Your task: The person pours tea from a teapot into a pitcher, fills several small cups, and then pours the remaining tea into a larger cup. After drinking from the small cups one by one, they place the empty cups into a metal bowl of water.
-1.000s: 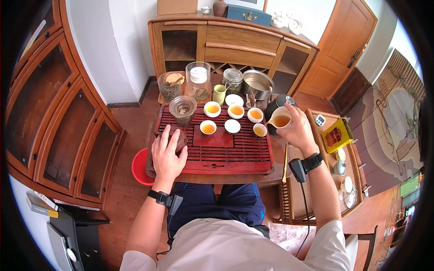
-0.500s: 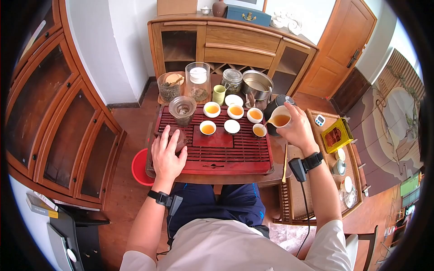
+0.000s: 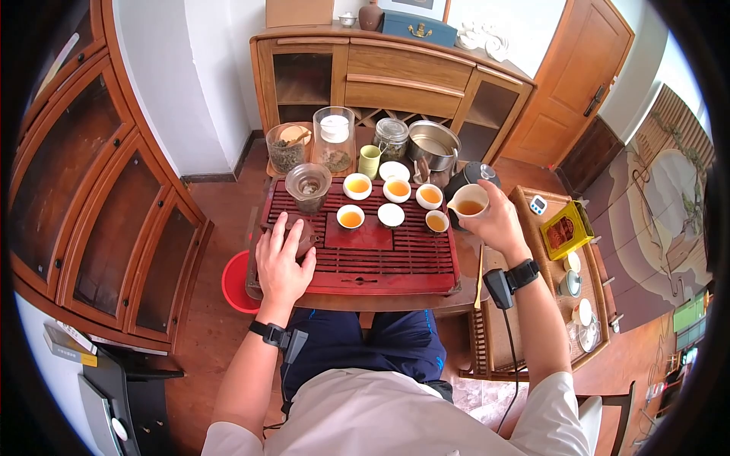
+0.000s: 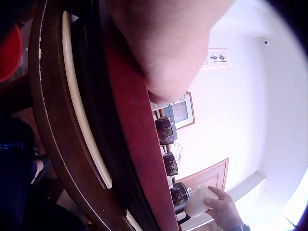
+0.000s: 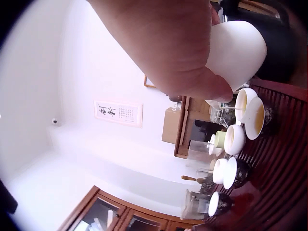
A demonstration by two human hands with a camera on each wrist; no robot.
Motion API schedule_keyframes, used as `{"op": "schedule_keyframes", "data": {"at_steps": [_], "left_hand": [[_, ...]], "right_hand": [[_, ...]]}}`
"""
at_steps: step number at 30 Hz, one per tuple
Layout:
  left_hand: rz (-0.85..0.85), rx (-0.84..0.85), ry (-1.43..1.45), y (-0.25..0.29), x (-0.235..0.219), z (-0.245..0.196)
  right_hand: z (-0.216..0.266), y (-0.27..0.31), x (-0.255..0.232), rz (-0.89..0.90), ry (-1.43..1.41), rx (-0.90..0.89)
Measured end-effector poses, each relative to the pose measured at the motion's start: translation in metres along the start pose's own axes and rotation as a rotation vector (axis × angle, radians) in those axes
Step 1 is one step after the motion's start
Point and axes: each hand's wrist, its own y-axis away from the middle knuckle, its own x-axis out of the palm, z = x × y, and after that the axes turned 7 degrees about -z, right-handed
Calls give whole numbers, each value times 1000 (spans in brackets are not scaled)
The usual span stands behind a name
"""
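Right hand [image 3: 498, 220]: grip clamped on smooth white pitcher [image 3: 461, 216], amber liquid [image 3: 469, 207] inside. Left hand [image 3: 281, 262]: fingers apart, atop brown teapot [image 3: 306, 237], slatted tray [image 3: 357, 281].

And we've levelled the pitcher [image 3: 466, 204] at the cup's [image 3: 437, 222] two o'clock! Our tea's slipped back from its nine o'clock lip, and that thin stream's gone from head view.

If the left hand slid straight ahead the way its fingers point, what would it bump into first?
Probably the glass container, just beyond the left hand and the brown teapot beneath it, though the hand's height is hard to judge and it might pass over.
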Motion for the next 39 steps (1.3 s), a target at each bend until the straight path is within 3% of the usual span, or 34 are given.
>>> {"op": "schedule_keyframes", "data": {"at_steps": [2,3,5,9,11,13,17,28,30,39], "left_hand": [[0,-3,2,0,0,0],[1,0,6,0,1,1],[4,3,8,1,1,1],[0,2,11,0,1,1],[0,2,8,0,-1,0],[9,-5,-4,-1,-3,-2],[11,-10,-5,-1,-2,-2],[0,-1,3,-1,-2,-2],[-3,1,2,-1,-2,-2],[-1,-1,-6,-2,-3,-3]], "right_hand": [[4,0,0,34,-214,213],[5,-1,2,34,-215,211],[5,-4,8,10,-582,373],[24,-15,15,7,-692,283],[41,-18,13,3,-596,260],[47,-22,17,26,-385,95],[49,-27,32,80,-255,11],[59,-25,47,113,-135,-129],[57,-25,51,80,-90,-221],[59,-25,54,70,-26,-252]]}}
